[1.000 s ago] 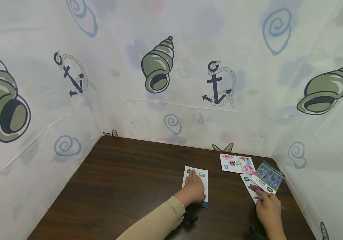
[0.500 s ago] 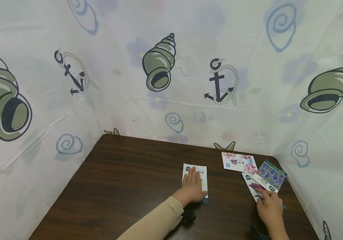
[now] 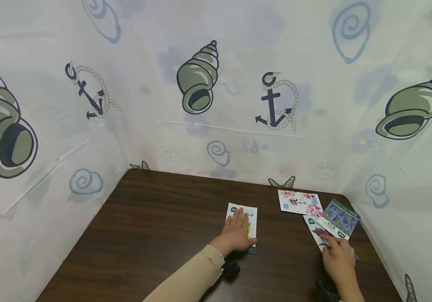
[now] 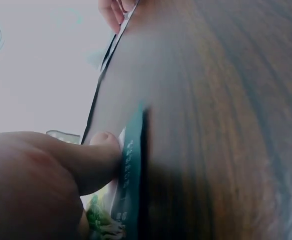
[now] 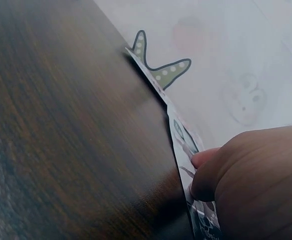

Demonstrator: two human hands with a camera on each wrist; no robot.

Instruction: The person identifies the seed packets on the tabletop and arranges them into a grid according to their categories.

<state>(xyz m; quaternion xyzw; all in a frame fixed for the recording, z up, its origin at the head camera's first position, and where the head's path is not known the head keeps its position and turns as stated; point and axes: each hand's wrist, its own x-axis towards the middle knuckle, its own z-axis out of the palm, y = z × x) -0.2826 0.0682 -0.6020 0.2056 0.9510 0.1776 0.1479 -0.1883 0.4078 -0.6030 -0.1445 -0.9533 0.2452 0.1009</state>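
In the head view, my left hand (image 3: 234,235) lies flat on a white seed packet (image 3: 253,214) printed with yellow flowers, fingers stretched out over it. Its thumb (image 4: 103,155) rests near the green edge (image 4: 132,170) of that packet in the left wrist view. On the right, my right hand (image 3: 339,261) rests its fingertips on a packet with a dark purple flower (image 3: 311,226). A packet with violet-blue flowers (image 3: 342,218) overlaps that one. Just behind lies a white packet with pink blossoms (image 3: 300,202). The right hand's other fingers are partly hidden in the right wrist view.
All the packets lie on a dark wood-grain table (image 3: 155,222). A pale cloth (image 3: 238,105) printed with shells and anchors surrounds its back and sides. Dark wrist cameras sit under the left wrist (image 3: 231,269) and by the right wrist (image 3: 325,291).
My left hand has flattened, its fingers spreading, and has slid slightly left together with the packet under it. My right hand stays nearly in place on its packet.
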